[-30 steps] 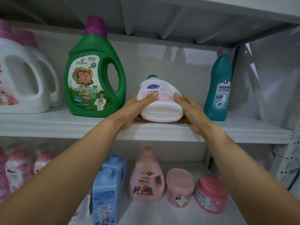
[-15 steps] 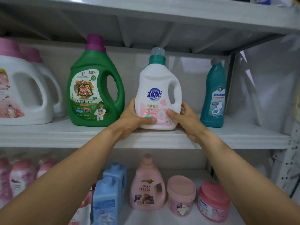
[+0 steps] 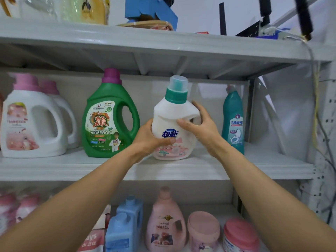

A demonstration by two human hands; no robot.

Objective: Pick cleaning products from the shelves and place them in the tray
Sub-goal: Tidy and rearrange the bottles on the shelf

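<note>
Tracking the white detergent bottle (image 3: 172, 124), teal cap up: stands near upright at the front of the middle shelf (image 3: 163, 170), long axis vertical, cap leaning a touch right. Can't tell if the base touches the shelf or sits just off it. Sits between both hands, so no reach left to make.

Gripped low on its left flank by left hand (image 3: 148, 140), thumb curled across the front label. Gripped higher on the handle side by right hand (image 3: 201, 128), thumb on the front by the handle hole, fingers wrapped behind. Right hand nearer the cap, left nearer the base.

Flanked by green detergent bottle (image 3: 109, 120) just beside the left hand and teal toilet cleaner (image 3: 233, 122) just beside the right wrist; contact unclear for both. Little headroom under the upper shelf (image 3: 163, 50). No tray in view.

Probably mid pick. Pull straight toward the body, keep upright, then locate the tray. Risk: clipping a neighbour on the way out.
</note>
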